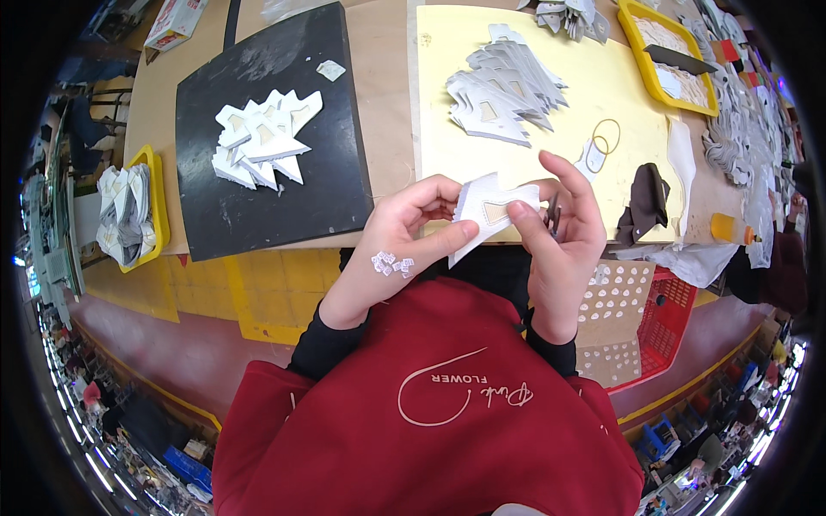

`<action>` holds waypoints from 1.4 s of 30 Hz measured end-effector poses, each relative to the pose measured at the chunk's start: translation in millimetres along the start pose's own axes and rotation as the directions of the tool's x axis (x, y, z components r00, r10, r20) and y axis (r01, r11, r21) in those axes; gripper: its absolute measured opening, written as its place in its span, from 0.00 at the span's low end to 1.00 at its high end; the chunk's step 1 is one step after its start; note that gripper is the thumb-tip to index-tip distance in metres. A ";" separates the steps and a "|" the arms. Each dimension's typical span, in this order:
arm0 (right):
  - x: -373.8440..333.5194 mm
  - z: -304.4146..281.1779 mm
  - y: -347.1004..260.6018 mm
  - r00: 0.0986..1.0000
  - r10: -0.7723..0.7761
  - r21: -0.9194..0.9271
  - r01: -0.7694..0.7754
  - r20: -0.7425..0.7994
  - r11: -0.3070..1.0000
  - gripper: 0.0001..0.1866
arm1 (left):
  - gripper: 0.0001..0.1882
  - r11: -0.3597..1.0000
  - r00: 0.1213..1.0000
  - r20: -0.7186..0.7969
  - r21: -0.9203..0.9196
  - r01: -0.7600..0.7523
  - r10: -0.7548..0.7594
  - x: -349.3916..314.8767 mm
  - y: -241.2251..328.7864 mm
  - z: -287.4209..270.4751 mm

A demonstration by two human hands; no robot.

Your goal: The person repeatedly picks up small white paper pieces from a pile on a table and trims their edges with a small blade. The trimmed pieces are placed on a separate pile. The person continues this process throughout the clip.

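Between my hands is a white, sharp-cornered stitched panel [471,206] with a beige inset, held just above the table's near edge. My left hand [404,232] is closed on its left side, thumb on top; small patterned stickers dot the back of that hand. The thumb of my right hand [564,249] presses on the panel beside the inset, and its index finger is raised. A small dark metal tool, which looks like thread snips [553,217], sits within the right fingers, mostly hidden. Similar panels lie in a loose heap [267,138] on a black mat [327,185] and in an overlapping stack [508,86] farther right.
The stack rests on a yellow sheet [439,155] with elastic bands [606,142] and a dark brown cloth [645,202]. Yellow trays stand at left [159,215] and far right [632,34]. An orange-yellow bottle [727,228] is near the right edge; a red crate [675,318] is below.
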State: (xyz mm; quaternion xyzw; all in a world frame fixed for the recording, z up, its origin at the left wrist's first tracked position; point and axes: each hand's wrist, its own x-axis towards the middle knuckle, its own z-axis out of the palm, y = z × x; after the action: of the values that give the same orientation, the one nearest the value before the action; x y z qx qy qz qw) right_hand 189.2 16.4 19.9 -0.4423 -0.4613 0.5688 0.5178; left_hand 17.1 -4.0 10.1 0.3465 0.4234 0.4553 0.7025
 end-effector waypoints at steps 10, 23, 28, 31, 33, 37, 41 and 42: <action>-4.6 1.4 6.2 0.977 0.192 -0.017 -0.191 0.091 0.981 0.08 | 0.08 0.834 0.870 -0.015 0.294 -0.467 0.493 5.1 -12.1 -1.7; -8.6 4.8 -2.7 0.943 -0.203 -0.472 0.310 0.265 0.825 0.19 | 0.11 0.663 0.834 -0.018 0.616 -0.426 0.552 3.2 -3.2 -7.3; -7.0 6.9 -3.3 0.939 -0.226 -0.453 0.324 0.257 0.831 0.18 | 0.11 0.645 0.829 -0.015 0.636 -0.423 0.559 2.3 -1.1 -6.4; -8.6 7.4 -2.5 0.945 -0.209 -0.460 0.307 0.253 0.833 0.18 | 0.10 0.623 0.824 -0.010 0.661 -0.420 0.566 1.7 -0.3 -5.7; -9.9 8.3 -3.6 0.950 -0.195 -0.472 0.291 0.242 0.832 0.18 | 0.10 0.604 0.817 -0.005 0.675 -0.423 0.577 1.3 0.4 -5.3; -12.0 9.7 3.2 0.939 -0.254 -0.452 0.334 0.231 0.827 0.16 | 0.10 0.602 0.806 -0.024 0.678 -0.421 0.591 1.0 -1.1 -2.3; -14.0 12.6 3.0 0.945 -0.264 -0.444 0.324 0.194 0.835 0.15 | 0.11 0.618 0.805 -0.049 0.668 -0.414 0.592 1.5 -0.9 1.4; -13.4 12.0 2.8 0.948 -0.248 -0.409 0.309 0.198 0.858 0.15 | 0.11 0.623 0.806 -0.057 0.666 -0.410 0.590 1.5 -1.1 1.8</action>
State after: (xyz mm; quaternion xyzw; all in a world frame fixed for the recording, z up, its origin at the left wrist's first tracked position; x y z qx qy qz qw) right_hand 177.8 2.1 19.7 -0.4348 -0.6704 0.3993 0.4495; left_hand 19.4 -3.2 9.4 0.5979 0.5262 0.5096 0.3256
